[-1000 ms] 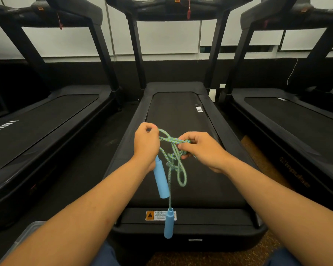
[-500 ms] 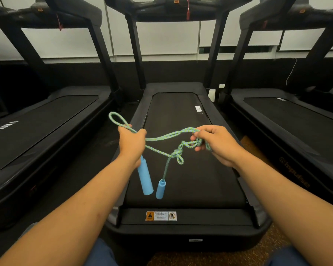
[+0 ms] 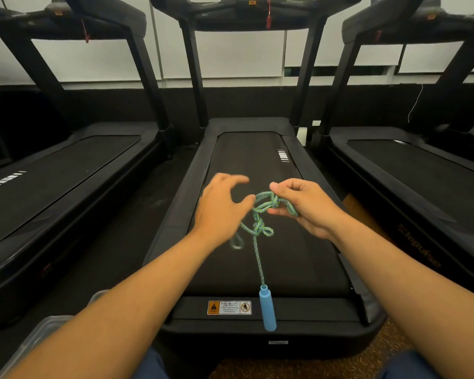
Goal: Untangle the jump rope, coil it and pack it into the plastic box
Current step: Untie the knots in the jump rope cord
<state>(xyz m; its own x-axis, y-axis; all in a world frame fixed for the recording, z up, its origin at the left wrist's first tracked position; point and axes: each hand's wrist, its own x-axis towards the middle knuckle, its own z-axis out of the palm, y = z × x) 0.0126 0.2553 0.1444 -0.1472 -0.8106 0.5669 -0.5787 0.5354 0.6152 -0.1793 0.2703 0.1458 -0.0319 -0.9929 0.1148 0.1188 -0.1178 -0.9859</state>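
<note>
Three black treadmills (image 3: 253,160) stand side by side; a warning sticker (image 3: 229,307) marks the middle one's near edge.

Your left hand (image 3: 225,206) is smeared by motion, so you cannot tell whether its fingertips touch the jump rope (image 3: 260,214). At its seven o'clock a loop (image 3: 237,243) of rope is blurred to a pale ghost. Only one blue handle (image 3: 267,310) shows; the other is out of sight. Part of the rope is hidden inside your right hand (image 3: 304,206). The plastic box (image 3: 39,337) at eight o'clock is cut off by the bottom edge and covered by your left forearm. The print on the warning label (image 3: 229,307) is too small to read.
</note>
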